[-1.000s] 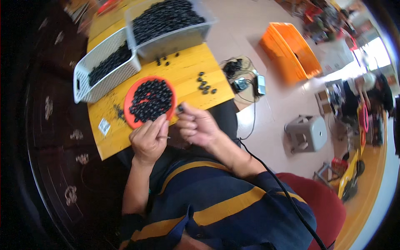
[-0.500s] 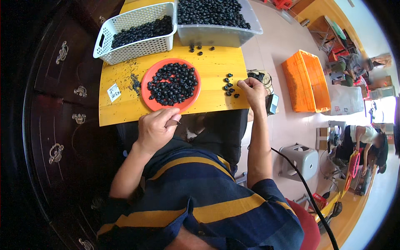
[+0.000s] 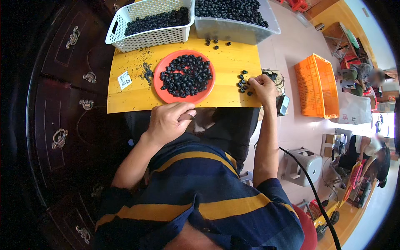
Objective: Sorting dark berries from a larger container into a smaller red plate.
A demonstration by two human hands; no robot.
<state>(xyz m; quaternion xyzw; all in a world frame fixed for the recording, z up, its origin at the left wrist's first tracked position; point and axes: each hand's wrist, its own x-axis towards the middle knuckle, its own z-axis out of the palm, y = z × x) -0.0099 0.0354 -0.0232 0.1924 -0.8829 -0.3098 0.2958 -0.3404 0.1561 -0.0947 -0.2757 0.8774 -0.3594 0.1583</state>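
Note:
Near the table's front edge, my left hand (image 3: 170, 121) is closed on a thin, dark, pointed tool (image 3: 193, 116); only its tip shows. It is just below a red-orange round plate (image 3: 156, 83) heaped with small black ring-shaped parts (image 3: 185, 77). My right hand (image 3: 265, 88) is at the table's right edge, thumb and fingers pinched together. What the pinch holds, if anything, I cannot make out. Right beside these fingertips lies a small group of loose black parts (image 3: 241, 84).
A white perforated basket (image 3: 154, 34) and a clear plastic bin (image 3: 233, 30), both holding many black parts, stand at the back of the yellow table (image 3: 137, 98). Dark crumbs (image 3: 146, 71) and a white label (image 3: 124, 80) lie left of the plate. An orange crate (image 3: 310, 89) and grey stool (image 3: 303, 166) stand to the right.
The whole view has shifted, so the table sits further right and higher. My right hand stays beside the loose parts, fingers slightly more curled. My left hand still grips the pointed tool.

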